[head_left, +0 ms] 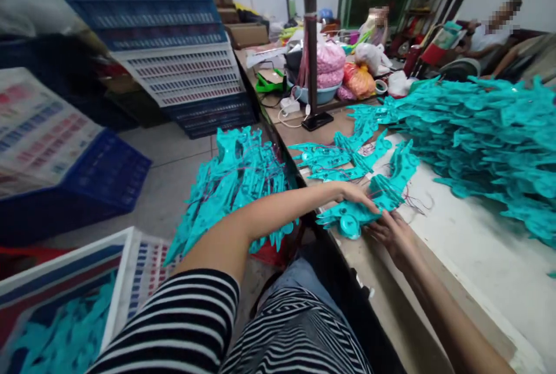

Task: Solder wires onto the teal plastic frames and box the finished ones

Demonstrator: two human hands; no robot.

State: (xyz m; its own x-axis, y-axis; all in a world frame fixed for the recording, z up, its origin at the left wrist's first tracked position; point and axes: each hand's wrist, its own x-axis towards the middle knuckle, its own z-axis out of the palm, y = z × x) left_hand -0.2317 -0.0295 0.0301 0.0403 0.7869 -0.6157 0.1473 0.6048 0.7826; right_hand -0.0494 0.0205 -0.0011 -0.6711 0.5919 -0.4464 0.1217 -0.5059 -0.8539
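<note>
Both hands meet at a turquoise moulded plastic part (354, 212) with a round disc at its near end, at the table's near edge. My left hand (359, 195) reaches across from the left, its fingers closed on the part's upper side. My right hand (394, 234) grips the near right edge, fingers bent against it; its fingertips are partly hidden. Thin dark red wires (414, 199) trail out on the right. Just beyond lie more turquoise parts (325, 157) with wires, some overlapping.
A large heap of turquoise parts (486, 136) covers the table's right side. Another wired stack (243, 183) stands left of the table edge. Crates (182, 70) and a part-filled basket (130, 258) are at left. Beyond are a post (310, 44), a phone (317, 121), bags and two people.
</note>
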